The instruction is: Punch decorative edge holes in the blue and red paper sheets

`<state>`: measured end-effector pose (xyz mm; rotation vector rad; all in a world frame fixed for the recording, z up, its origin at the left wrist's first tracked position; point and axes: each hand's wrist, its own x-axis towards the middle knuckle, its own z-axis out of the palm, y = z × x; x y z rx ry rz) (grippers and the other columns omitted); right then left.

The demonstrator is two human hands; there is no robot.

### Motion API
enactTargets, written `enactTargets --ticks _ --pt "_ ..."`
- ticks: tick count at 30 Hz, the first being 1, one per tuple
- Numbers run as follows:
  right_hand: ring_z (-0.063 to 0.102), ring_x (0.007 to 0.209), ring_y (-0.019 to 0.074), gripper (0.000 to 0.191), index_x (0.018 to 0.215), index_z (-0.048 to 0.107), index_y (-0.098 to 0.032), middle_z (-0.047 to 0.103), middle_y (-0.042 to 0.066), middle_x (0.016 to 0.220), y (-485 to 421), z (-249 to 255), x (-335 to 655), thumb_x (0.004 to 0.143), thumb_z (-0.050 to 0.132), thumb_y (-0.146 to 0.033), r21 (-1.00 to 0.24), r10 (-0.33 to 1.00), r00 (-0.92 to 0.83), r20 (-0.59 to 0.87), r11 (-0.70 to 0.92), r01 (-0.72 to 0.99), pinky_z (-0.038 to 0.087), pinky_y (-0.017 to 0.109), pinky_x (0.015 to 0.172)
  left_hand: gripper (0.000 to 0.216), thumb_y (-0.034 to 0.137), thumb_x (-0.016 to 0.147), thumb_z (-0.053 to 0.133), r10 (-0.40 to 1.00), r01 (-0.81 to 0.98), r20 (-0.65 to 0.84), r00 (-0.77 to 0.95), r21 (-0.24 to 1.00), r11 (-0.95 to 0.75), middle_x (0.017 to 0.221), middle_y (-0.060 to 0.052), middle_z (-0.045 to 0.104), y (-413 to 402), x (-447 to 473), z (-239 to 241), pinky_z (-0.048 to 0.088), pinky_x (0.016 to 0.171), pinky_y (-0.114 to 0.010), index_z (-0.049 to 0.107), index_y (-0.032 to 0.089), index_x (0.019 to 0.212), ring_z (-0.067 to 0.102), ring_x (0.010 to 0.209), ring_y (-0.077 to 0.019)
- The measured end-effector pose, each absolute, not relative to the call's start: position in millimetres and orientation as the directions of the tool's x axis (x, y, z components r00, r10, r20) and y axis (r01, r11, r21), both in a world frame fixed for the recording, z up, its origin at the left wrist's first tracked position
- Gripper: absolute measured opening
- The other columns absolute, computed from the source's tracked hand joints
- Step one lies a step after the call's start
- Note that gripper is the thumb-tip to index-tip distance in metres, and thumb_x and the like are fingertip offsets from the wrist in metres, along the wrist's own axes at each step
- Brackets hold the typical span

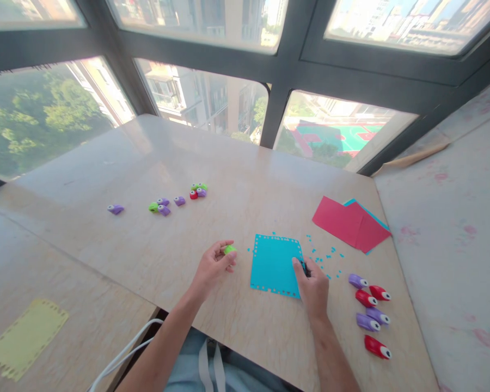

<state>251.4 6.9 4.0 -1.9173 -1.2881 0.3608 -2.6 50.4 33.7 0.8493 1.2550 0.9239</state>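
My left hand (213,264) is closed around a small bright green craft punch (229,249), a little left of the blue paper. The blue sheet (274,264) lies at the middle of the table, with small holes punched along its top and bottom edges. At the sheet's right edge, my right hand (313,286) pinches the paper, thumb on top. Something dark shows beneath these fingers, too hidden to name. Tiny blue paper bits (329,256) are scattered mostly to the right of the sheet.
Several purple and red punches (366,298) lie at the right. More punches (159,207) sit in loose groups at the far left. Folded red paper (351,222) rests over blue paper near the wall. A yellow punched sheet (26,335) and white cables (124,348) are at lower left.
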Motion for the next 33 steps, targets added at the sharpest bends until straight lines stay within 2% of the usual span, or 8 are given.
enactTargets --ticks 7,11,14,17,21,26,33 --pt "0.058 0.066 0.0195 0.044 0.084 0.071 -0.017 0.067 0.005 0.073 7 3 252 0.085 0.053 -0.057 -0.755 0.879 0.449 0.161 -0.183 0.629 0.043 0.029 0.066 0.062 0.043 0.069 0.077 0.949 -0.079 -0.298 0.103 0.949 0.306 0.089 -0.004 0.067 44 -1 22 0.053 0.073 -0.028 0.059 0.013 0.120 0.064 0.077 -0.0151" --pt "0.058 0.068 0.0204 0.044 0.085 0.070 -0.017 0.067 0.005 0.074 8 2 253 0.084 0.053 -0.058 -0.765 0.876 0.460 0.146 -0.195 0.614 0.043 0.030 0.067 0.054 0.043 0.070 0.077 0.952 -0.026 -0.281 0.125 0.958 0.286 0.099 -0.008 0.071 43 0 22 0.054 0.079 -0.030 0.062 0.015 0.113 0.067 0.089 -0.0192" --pt "0.055 0.065 0.0187 0.044 0.082 0.068 -0.017 0.063 0.003 0.070 8 3 253 0.083 0.054 -0.058 -0.780 0.873 0.472 0.125 -0.208 0.591 0.042 0.029 0.065 0.046 0.044 0.069 0.078 0.948 0.070 -0.282 0.147 0.959 0.275 0.093 -0.008 0.072 43 0 23 0.054 0.079 -0.031 0.065 0.015 0.102 0.068 0.086 -0.0201" --pt "0.046 0.059 0.0150 0.041 0.072 0.062 -0.018 0.051 -0.001 0.061 7 7 253 0.083 0.055 -0.058 -0.801 0.869 0.481 0.116 -0.205 0.563 0.038 0.027 0.059 0.044 0.045 0.069 0.079 0.949 0.120 -0.281 0.143 0.957 0.266 0.090 -0.008 0.073 42 1 24 0.054 0.077 -0.031 0.066 0.015 0.098 0.069 0.083 -0.0199" --pt "0.034 0.054 0.0112 0.042 0.062 0.050 -0.020 0.035 -0.005 0.057 5 12 254 0.081 0.059 -0.057 -0.861 0.866 0.493 0.083 -0.186 0.473 0.032 0.024 0.052 0.049 0.046 0.068 0.080 0.935 0.034 -0.327 0.138 0.945 0.325 0.094 -0.009 0.074 42 4 27 0.055 0.078 -0.031 0.067 0.015 0.104 0.069 0.085 -0.0200" --pt "0.029 0.052 0.0095 0.041 0.063 0.052 -0.019 0.033 -0.006 0.057 4 16 256 0.077 0.064 -0.056 -0.920 0.860 0.509 0.035 -0.171 0.353 0.027 0.022 0.046 0.050 0.047 0.068 0.080 0.877 -0.089 -0.433 0.208 0.884 0.458 0.088 -0.007 0.073 44 5 33 0.056 0.075 -0.031 0.068 0.015 0.105 0.068 0.078 -0.0184" --pt "0.026 0.051 0.0090 0.042 0.061 0.050 -0.020 0.031 -0.006 0.056 4 19 253 0.076 0.066 -0.056 -0.938 0.858 0.512 0.031 -0.153 0.312 0.024 0.022 0.044 0.053 0.046 0.064 0.083 0.828 -0.158 -0.496 0.263 0.824 0.544 0.086 -0.007 0.071 51 7 37 0.054 0.073 -0.028 0.068 0.014 0.103 0.066 0.076 -0.0160"
